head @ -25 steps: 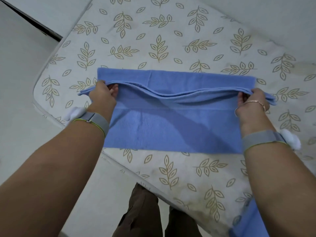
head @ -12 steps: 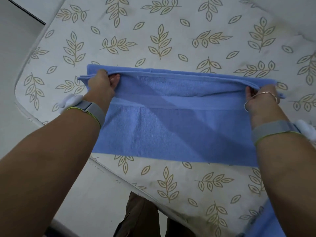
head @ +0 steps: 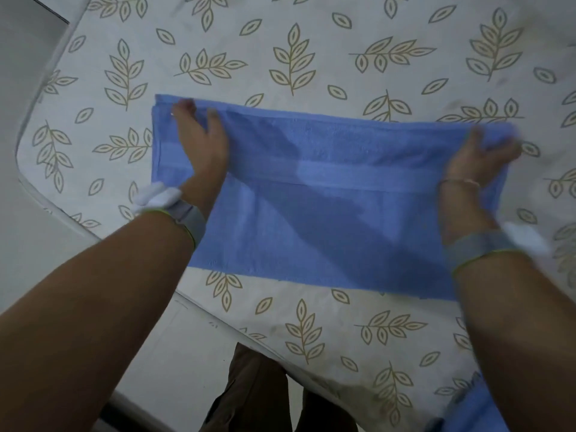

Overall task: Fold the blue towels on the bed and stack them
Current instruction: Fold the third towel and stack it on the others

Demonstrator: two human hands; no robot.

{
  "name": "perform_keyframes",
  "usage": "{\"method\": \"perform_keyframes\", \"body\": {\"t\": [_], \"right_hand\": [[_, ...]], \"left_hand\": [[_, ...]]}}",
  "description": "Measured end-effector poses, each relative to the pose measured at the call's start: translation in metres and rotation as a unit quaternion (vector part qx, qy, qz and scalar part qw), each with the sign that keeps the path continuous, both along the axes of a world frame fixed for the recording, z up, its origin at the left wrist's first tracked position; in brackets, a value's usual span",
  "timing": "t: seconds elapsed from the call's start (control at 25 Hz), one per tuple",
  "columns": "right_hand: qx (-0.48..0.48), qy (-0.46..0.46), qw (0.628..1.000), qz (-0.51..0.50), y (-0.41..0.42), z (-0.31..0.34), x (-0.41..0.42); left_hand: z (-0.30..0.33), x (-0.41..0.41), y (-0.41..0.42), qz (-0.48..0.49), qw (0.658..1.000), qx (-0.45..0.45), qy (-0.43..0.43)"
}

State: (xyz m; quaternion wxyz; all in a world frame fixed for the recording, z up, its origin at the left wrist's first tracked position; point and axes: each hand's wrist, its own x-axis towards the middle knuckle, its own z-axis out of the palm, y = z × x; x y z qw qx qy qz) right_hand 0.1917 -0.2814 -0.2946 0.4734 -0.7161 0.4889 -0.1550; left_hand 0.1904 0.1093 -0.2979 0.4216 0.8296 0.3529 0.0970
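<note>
Folded edge now lies flat; left hand (head: pixel 199 145) released atop blue towel (head: pixel 327 207), right hand (head: pixel 480 160) grasping its corner.

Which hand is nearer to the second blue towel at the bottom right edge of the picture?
Right. The right hand holds the right end of the spread towel, on the same side as the second towel; the left hand lies flat on its far left end.

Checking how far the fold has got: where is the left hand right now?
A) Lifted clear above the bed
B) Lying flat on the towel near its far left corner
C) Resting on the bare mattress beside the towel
B: the left hand lies with fingers spread on the towel, near its far left corner.
</note>
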Motion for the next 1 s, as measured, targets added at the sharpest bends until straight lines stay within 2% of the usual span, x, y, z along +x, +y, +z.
{"method": "perform_keyframes", "body": {"t": [0.04, 0.08, 0.16, 0.2, 0.24, 0.28, 0.36, 0.44, 0.52, 0.64, 0.72, 0.76, 0.8, 0.88, 0.92, 1.0], "right_hand": [[-0.078, 0.008, 0.989, 0.129, 0.017, -0.005, -0.022], [-0.139, 0.009, 0.959, 0.245, 0.040, -0.009, -0.051], [-0.194, 0.017, 0.874, 0.445, 0.093, -0.017, -0.116], [-0.195, 0.049, 0.824, 0.529, 0.108, -0.021, -0.144], [-0.194, 0.086, 0.784, 0.584, 0.119, -0.026, -0.166], [-0.209, 0.130, 0.752, 0.612, 0.119, -0.031, -0.185], [-0.263, 0.200, 0.712, 0.620, 0.090, -0.043, -0.209], [-0.292, 0.257, 0.700, 0.599, 0.048, -0.046, -0.221], [-0.273, 0.335, 0.736, 0.522, 0.004, -0.045, -0.229], [-0.203, 0.429, 0.788, 0.392, -0.037, -0.029, -0.243], [-0.183, 0.444, 0.809, 0.340, -0.023, -0.020, -0.224], [-0.189, 0.416, 0.818, 0.349, -0.005, -0.015, -0.209], [-0.201, 0.371, 0.811, 0.405, 0.017, -0.013, -0.194], [-0.236, 0.293, 0.738, 0.560, 0.064, -0.019, -0.182], [-0.235, 0.287, 0.714, 0.594, 0.084, -0.025, -0.179], [-0.209, 0.335, 0.704, 0.590, 0.101, -0.040, -0.175]], "left_hand": [[-0.004, -0.023, -0.021, -0.113, 0.989, 0.093, -0.010], [-0.007, -0.051, -0.048, -0.237, 0.961, 0.142, -0.025], [-0.016, -0.106, -0.098, -0.472, 0.864, 0.174, 0.020], [-0.025, -0.129, -0.120, -0.539, 0.818, 0.187, 0.076], [-0.033, -0.144, -0.132, -0.561, 0.789, 0.214, 0.132], [-0.040, -0.152, -0.137, -0.561, 0.775, 0.234, 0.175], [-0.046, -0.148, -0.143, -0.563, 0.762, 0.221, 0.233], [-0.045, -0.134, -0.140, -0.585, 0.731, 0.194, 0.294], [-0.047, -0.125, -0.139, -0.591, 0.709, 0.179, 0.342], [-0.046, -0.125, -0.143, -0.587, 0.704, 0.176, 0.359], [-0.046, -0.123, -0.141, -0.591, 0.697, 0.177, 0.366], [-0.046, -0.123, -0.140, -0.590, 0.696, 0.174, 0.369], [-0.048, -0.123, -0.140, -0.585, 0.702, 0.175, 0.366], [-0.051, -0.125, -0.142, -0.582, 0.707, 0.191, 0.353], [-0.051, -0.126, -0.142, -0.579, 0.714, 0.191, 0.345], [-0.048, -0.132, -0.140, -0.584, 0.727, 0.204, 0.299]]}}
